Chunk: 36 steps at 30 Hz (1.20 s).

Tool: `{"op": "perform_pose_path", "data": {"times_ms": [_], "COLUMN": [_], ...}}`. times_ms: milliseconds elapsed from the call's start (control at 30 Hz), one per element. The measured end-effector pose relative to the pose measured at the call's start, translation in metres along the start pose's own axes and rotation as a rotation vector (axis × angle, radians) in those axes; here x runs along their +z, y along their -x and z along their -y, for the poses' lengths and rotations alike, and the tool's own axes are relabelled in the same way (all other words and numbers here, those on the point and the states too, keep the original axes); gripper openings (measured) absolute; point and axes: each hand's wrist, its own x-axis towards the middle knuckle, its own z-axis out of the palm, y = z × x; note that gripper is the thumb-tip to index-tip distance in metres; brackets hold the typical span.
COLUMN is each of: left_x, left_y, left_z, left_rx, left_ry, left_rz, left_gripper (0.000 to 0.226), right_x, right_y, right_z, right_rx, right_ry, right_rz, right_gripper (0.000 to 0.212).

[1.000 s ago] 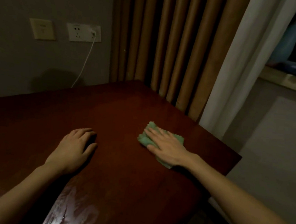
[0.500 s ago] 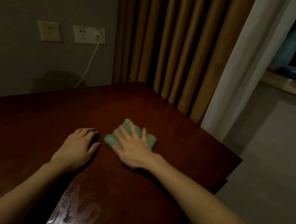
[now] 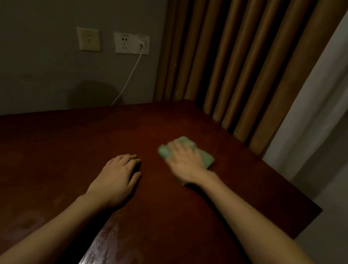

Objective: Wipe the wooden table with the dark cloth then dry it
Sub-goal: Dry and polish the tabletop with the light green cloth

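**Cloth working the far right of the table, drying yet to come**

While the light is dim, the big picture is plain enough: the wooden table [image 3: 181,218] fills the lower frame, dark red and glossy, running back to a grey wall and a set of brown curtains [image 3: 229,62] on the right. On that wall sit a switch plate [image 3: 89,39] and a socket [image 3: 131,43], a white cable [image 3: 129,77] dropping from it behind the table's far edge.

Down to the arms now, both reaching in from the bottom of the frame. The left hand [image 3: 116,179] rests palm-down on the wood near the middle, fingers together and lightly curled, holding nothing; it looks like a bracing hand. The right hand [image 3: 183,163] lies flat on the cloth [image 3: 206,160], blurred with motion; its fingers seem extended over the fabric, though whether spread or together cannot be told through the blur. The cloth itself, a greenish folded pad, sits on the tabletop towards the far right corner, poking out from under the hand on both sides.

And the progress? Smeary, wet-looking streaks [image 3: 111,252] gleam on the near edge, suggesting that stretch has already had a pass. Judging by that, wiping is under way, the left half looks undone as far as can be seen, and the drying step is not yet begun.
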Motion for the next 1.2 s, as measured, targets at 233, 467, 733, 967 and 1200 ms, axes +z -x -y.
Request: {"op": "perform_pose_path", "data": {"times_ms": [233, 467, 733, 967, 1200], "left_x": [0.000, 0.001, -0.002, -0.013, -0.024], "left_y": [0.001, 0.002, 0.002, -0.006, -0.027], "left_z": [0.002, -0.002, -0.003, 0.014, 0.047], "left_rx": [0.000, -0.016, -0.018, 0.045, 0.006], "left_ry": [0.017, 0.007, -0.012, 0.055, -0.014], "left_rz": [0.007, 0.031, 0.035, 0.060, 0.065], "left_gripper": [0.050, 0.052, 0.053, 0.051, 0.056], "right_x": [-0.002, -0.011, 0.002, -0.012, -0.008], "right_y": [0.008, -0.053, -0.052, -0.089, -0.106], "right_z": [0.007, -0.134, 0.016, -0.109, -0.112], "right_rx": [-0.196, 0.420, -0.190, 0.275, 0.368], "right_ry": [0.007, -0.028, 0.014, -0.007, -0.009], "right_rz": [0.046, 0.078, 0.074, 0.001, 0.058], "right_gripper": [0.060, 0.069, 0.059, 0.067, 0.065]}}
